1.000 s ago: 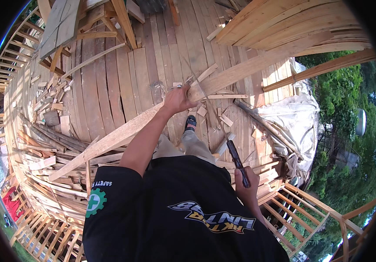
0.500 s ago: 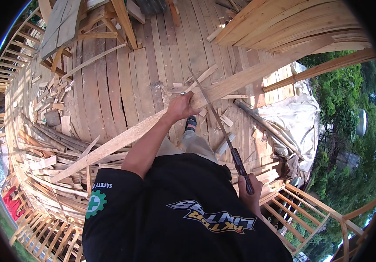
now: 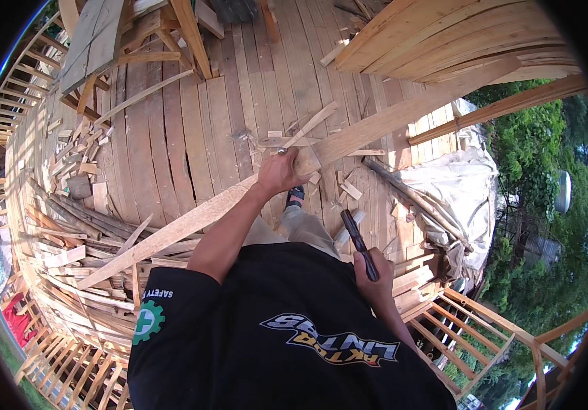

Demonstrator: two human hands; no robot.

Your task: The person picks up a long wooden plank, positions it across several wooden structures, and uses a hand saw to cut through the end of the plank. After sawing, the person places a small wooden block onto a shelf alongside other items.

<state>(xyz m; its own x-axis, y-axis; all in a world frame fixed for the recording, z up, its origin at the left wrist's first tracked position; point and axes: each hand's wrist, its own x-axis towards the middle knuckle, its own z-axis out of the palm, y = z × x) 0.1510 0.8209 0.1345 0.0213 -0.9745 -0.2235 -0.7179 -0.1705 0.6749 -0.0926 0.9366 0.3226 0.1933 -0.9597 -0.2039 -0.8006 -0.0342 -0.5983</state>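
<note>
A long pale plank (image 3: 389, 123) runs slantwise from the wood pile at lower left to the stacked boards at upper right. My left hand (image 3: 282, 172) grips it near its middle, fingers curled over the edge. Right of the plank, in front of my body, my right hand (image 3: 376, 272) is closed round the long dark handle of a saw (image 3: 355, 236). Its blade cannot be made out now. A short paler patch shows on the plank beside my left fingers. My foot in a dark sandal stands on the floor below the plank.
Wood scraps lie on the plank floor (image 3: 226, 123). A wooden trestle (image 3: 191, 41) stands at upper left, and piled slats (image 3: 103, 273) fill the lower left. Stacked boards (image 3: 444, 41), a pale sheet (image 3: 458, 184) with poles, and a slatted railing (image 3: 465, 335) border the right.
The saw's handle has moved up and left with my right hand. Its blade, visible across the plank before, no longer shows. My left hand keeps its grip, and the plank has barely shifted.
</note>
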